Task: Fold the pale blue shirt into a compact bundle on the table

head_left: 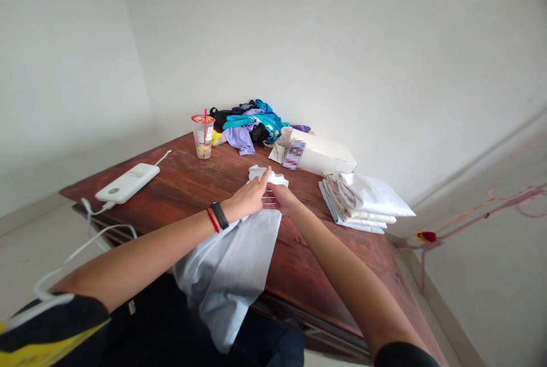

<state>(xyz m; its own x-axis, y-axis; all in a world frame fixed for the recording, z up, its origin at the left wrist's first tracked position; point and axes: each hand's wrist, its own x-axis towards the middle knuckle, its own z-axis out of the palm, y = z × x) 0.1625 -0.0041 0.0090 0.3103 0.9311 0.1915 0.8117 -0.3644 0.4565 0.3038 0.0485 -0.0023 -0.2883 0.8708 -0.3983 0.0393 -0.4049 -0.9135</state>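
Note:
A pale blue-white shirt (239, 259) lies across the near edge of a dark wooden table (188, 184), its lower part hanging over the edge toward me. My left hand (248, 199), with a black band and a red band at the wrist, presses fingers on the shirt's bunched upper end (262, 174). My right hand (280, 196) sits right beside it, fingers closed on the same cloth near the collar.
A stack of folded white garments (363, 202) lies to the right, behind it a white box (325, 153). A heap of blue, purple and black clothes (252, 125) and a plastic cup with straw (203, 136) stand at the back. A white power bank (128, 183) with cable lies left.

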